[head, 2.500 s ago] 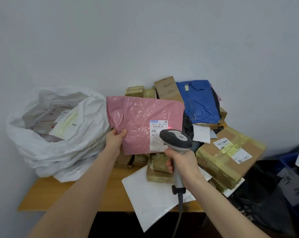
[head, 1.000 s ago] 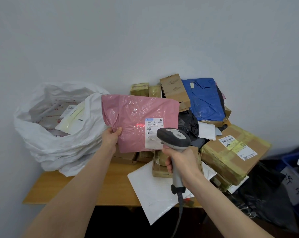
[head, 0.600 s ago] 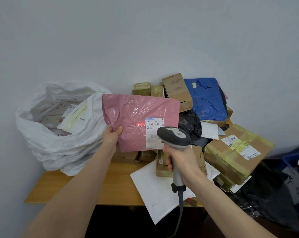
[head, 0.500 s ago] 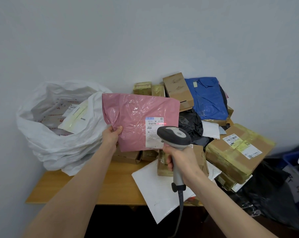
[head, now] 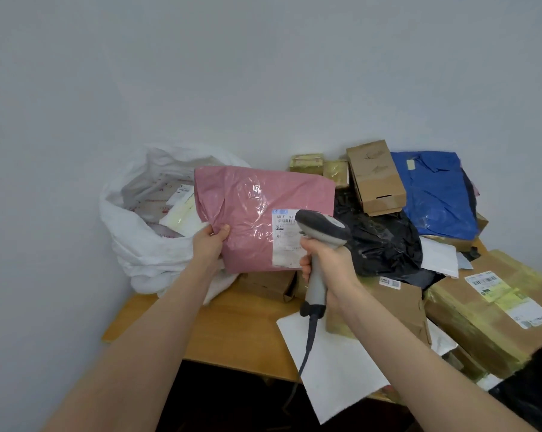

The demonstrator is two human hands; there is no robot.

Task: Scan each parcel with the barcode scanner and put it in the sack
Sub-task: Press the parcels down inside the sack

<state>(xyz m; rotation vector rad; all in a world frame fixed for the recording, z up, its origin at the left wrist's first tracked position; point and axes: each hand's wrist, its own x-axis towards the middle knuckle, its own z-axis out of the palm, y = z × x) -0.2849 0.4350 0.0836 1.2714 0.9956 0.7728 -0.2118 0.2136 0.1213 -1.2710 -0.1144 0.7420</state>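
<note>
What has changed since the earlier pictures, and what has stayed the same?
The pink parcel has shifted left, so its left edge now overlaps the mouth of the white sack. The red scan line on its label no longer shows, and the head of the scanner now covers part of the label. Unchanged: the left hand grips the parcel's left edge, the right hand grips the scanner.

Glossy pink plastic parcel (head: pixel 257 213), matt wood table (head: pixel 232 332), perhaps woven sack (head: pixel 132 238)

One sack (head: pixel 132 244), one scanner (head: pixel 322 227), one pink parcel (head: pixel 257 207), one blue parcel (head: pixel 434 198)
</note>
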